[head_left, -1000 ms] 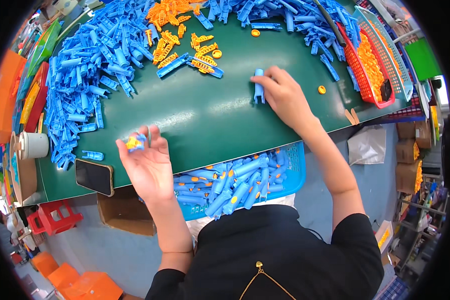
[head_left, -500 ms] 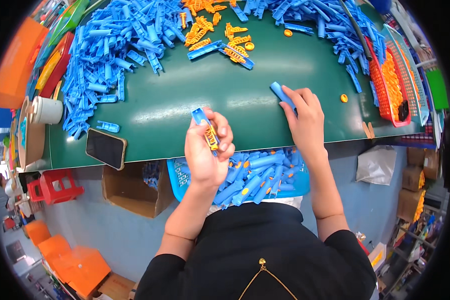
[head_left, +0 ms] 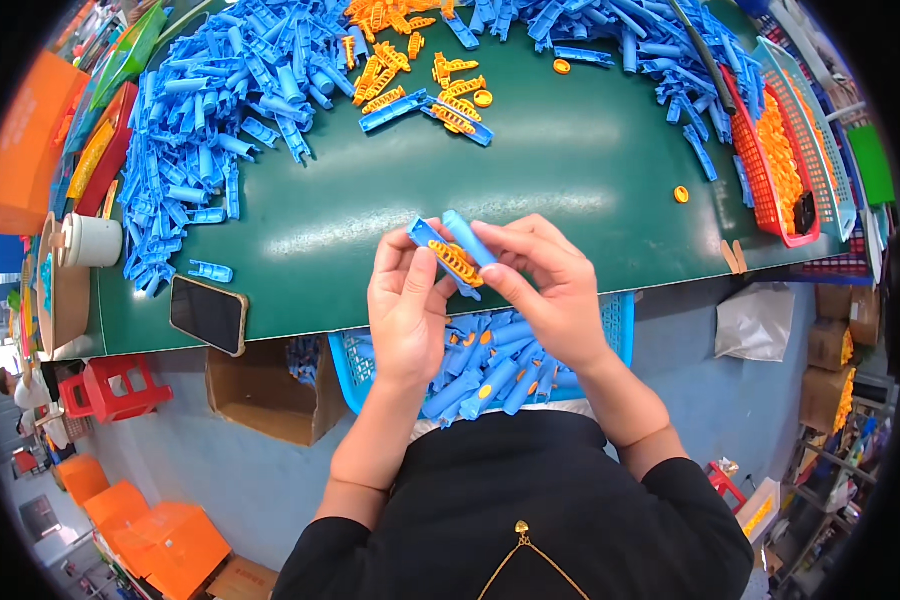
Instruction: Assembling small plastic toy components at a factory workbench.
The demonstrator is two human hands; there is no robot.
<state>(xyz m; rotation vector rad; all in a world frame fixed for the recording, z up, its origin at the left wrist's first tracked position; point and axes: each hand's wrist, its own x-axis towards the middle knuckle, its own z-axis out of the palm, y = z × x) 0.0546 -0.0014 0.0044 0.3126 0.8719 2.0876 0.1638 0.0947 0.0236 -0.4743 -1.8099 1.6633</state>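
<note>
Between the fingers of my left hand (head_left: 408,315) is a blue half-shell (head_left: 425,235), hollow side up, with an orange ribbed insert (head_left: 454,262) lying in it. My right hand (head_left: 545,285) pinches a second blue half-shell (head_left: 467,237), its rounded outside up, right beside the first. Whether the two shells touch, I cannot tell. Beneath my hands, at the table's front edge, a blue basket (head_left: 620,330) holds many blue tubes with orange dots (head_left: 495,380). Farther back on the green table lie loose orange inserts (head_left: 378,72) and two blue shells with inserts (head_left: 458,118).
Large heaps of blue shells (head_left: 210,110) cover the back left and back right. A red basket of orange pieces (head_left: 782,160) stands at the right edge. A phone (head_left: 208,313) and a white cup (head_left: 92,241) are at the left. An orange cap (head_left: 681,194) lies on the right.
My right hand has come left and nearer with its blue shell, up to my left hand. The shell with the orange insert in my left hand has turned and shifted slightly right.
</note>
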